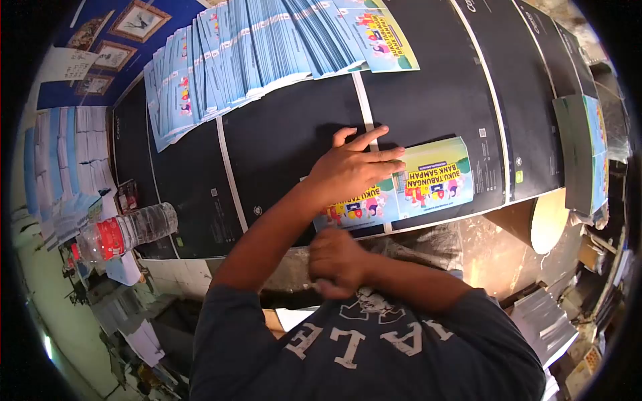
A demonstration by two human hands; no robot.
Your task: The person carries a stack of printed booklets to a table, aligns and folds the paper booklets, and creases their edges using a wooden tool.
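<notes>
Firstly, right hand (338,260): nearer than the booklet (436,179) and to its left, fingers curled into a blurred fist, nothing visible in it.
Second booklet (364,208): just left of the booklet, cover up, apparently laid alongside so both edges meet under one palm.
Booklet: flat on the black table (287,140), its lettering upside down to the wearer, so it seems turned to face the far side.
Left hand (353,167): at the booklet's left edge, fingers open and spread, tips just over it; the flat pose looks like steadying, not gripping, though the thumb is hidden.
In the way: the left palm and wrist cover part of the second booklet.
Bottle (130,230): well left of the booklet, seemingly clear of both hands; upright or lying, I cannot tell.
Fanned booklets (261,53): beyond the booklet, mostly leftward, overlapping in a long row, probably so each edge can be picked up.
Right stack (580,157): well right of the booklet, piled high, perhaps to save room.
Left stacks (93,147): far left of the booklet, past the bottle.
Framed pictures (139,21): farthest, beyond and left of the booklet, against a blue wall (127,75).
</notes>
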